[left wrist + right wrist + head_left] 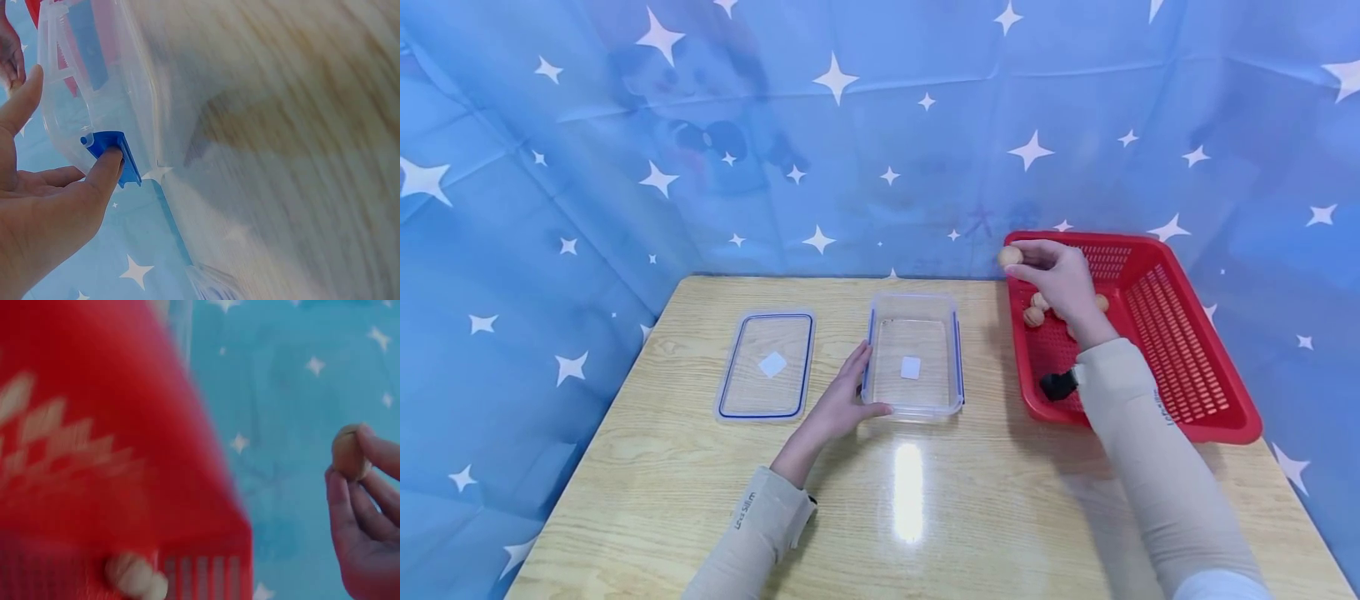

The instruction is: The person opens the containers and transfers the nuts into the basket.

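In the head view my right hand (1058, 279) pinches a walnut (1011, 257) at the back left rim of the red basket (1213, 358). The right wrist view shows this walnut (350, 453) between thumb and fingertips, raised beside the basket wall. Several more walnuts (1033, 317) lie on the basket floor, partly covered by that hand and arm. My left hand (844, 400) rests with extended fingers against the left side of a clear plastic box (925, 408), thumb by its front corner. A fingertip touches the blue latch (115, 153) in the left wrist view.
The clear lid with a blue seal (765, 408) lies flat on the wooden table (850, 533), left of the box. White labels show on both lid and box. A blue star-patterned curtain (880, 192) hangs behind the table and along its sides.
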`<action>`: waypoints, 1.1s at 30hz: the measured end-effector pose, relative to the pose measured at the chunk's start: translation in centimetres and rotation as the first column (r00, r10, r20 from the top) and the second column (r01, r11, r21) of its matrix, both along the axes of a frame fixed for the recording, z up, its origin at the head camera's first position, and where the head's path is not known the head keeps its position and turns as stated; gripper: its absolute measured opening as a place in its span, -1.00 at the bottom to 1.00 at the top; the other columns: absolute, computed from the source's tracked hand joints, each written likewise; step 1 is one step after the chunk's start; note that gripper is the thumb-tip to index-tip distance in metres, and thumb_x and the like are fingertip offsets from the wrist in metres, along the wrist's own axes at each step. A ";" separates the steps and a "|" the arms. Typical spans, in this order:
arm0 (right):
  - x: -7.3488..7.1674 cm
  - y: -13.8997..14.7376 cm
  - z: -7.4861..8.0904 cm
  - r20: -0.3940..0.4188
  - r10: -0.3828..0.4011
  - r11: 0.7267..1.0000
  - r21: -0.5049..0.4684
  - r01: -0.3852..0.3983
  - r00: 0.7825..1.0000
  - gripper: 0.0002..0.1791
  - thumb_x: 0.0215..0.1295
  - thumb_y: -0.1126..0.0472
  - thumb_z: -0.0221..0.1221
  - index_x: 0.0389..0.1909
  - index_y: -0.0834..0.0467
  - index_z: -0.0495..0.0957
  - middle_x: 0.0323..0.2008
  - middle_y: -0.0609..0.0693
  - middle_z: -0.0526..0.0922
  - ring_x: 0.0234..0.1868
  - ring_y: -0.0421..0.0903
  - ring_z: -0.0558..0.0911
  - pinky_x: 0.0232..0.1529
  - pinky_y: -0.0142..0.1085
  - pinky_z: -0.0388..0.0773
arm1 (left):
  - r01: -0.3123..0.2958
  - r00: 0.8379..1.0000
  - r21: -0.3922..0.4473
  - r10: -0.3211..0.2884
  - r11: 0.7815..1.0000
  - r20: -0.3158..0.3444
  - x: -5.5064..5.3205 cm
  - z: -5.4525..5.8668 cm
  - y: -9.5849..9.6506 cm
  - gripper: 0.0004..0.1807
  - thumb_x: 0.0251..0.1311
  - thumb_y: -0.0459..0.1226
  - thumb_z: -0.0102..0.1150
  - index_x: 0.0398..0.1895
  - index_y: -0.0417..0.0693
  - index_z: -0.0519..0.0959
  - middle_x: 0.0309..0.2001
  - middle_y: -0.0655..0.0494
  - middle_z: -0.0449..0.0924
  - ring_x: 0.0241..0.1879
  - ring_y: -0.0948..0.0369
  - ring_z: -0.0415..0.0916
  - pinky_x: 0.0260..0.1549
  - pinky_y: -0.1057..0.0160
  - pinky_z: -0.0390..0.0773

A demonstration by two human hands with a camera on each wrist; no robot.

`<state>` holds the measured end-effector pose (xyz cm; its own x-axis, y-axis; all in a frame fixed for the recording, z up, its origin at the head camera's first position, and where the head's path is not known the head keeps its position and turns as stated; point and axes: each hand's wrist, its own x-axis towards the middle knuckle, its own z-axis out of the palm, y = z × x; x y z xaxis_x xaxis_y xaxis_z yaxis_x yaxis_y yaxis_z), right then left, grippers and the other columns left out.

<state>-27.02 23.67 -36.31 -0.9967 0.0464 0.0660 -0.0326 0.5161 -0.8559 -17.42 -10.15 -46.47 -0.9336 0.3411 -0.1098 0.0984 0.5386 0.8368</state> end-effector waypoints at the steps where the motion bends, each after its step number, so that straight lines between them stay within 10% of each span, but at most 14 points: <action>1: -0.1 0.6 -0.2 0.001 -0.007 1.000 -0.005 0.007 1.000 -0.36 0.29 -0.10 0.29 0.34 0.04 0.48 0.24 0.10 0.57 0.06 -0.27 0.55 -0.06 -0.63 0.52 | 0.000 1.000 -0.001 0.000 1.000 -0.001 0.0 0.0 0.0 0.09 0.14 -0.18 0.44 0.61 -0.08 -0.07 0.65 0.11 -0.25 0.59 -0.07 -0.13 0.53 -0.12 0.07; 7: -0.2 3.8 -2.0 0.031 -0.041 0.999 -0.011 0.042 0.999 -0.38 0.36 -0.11 0.21 0.37 0.03 0.44 0.22 0.01 0.55 0.04 -0.41 0.49 0.00 -0.61 0.47 | 0.000 1.000 0.000 0.000 1.000 -0.004 0.0 0.1 0.1 0.09 0.13 -0.19 0.44 0.61 -0.08 -0.07 0.65 0.09 -0.24 0.59 -0.07 -0.14 0.54 -0.12 0.07; 16: -0.6 6.6 -5.1 0.188 -0.018 0.998 0.063 0.006 0.982 -0.30 0.39 -0.17 0.15 0.42 0.10 0.35 0.30 0.21 0.43 0.26 0.07 0.37 0.29 0.15 0.47 | 0.000 1.000 -0.008 0.000 1.000 0.003 0.1 0.2 0.1 0.10 0.14 -0.17 0.43 0.61 -0.08 -0.08 0.65 0.12 -0.26 0.59 -0.08 -0.13 0.53 -0.13 0.08; 33: -1.6 8.3 -7.5 0.400 0.006 0.953 0.276 -0.126 0.917 -0.40 0.32 -0.02 0.28 0.24 0.26 0.48 0.08 0.30 0.53 0.05 0.15 0.46 -0.16 -0.22 0.64 | -0.012 1.000 -0.012 0.012 1.000 0.003 0.3 0.5 0.2 0.10 0.13 -0.19 0.44 0.61 -0.11 -0.08 0.65 0.10 -0.24 0.60 -0.05 -0.18 0.54 -0.12 0.05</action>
<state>-28.63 31.95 -43.85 -0.9446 0.0187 -0.3278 0.2296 0.7514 -0.6187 -17.12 -9.91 -45.96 -0.9372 0.3288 -0.1168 0.0894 0.5498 0.8305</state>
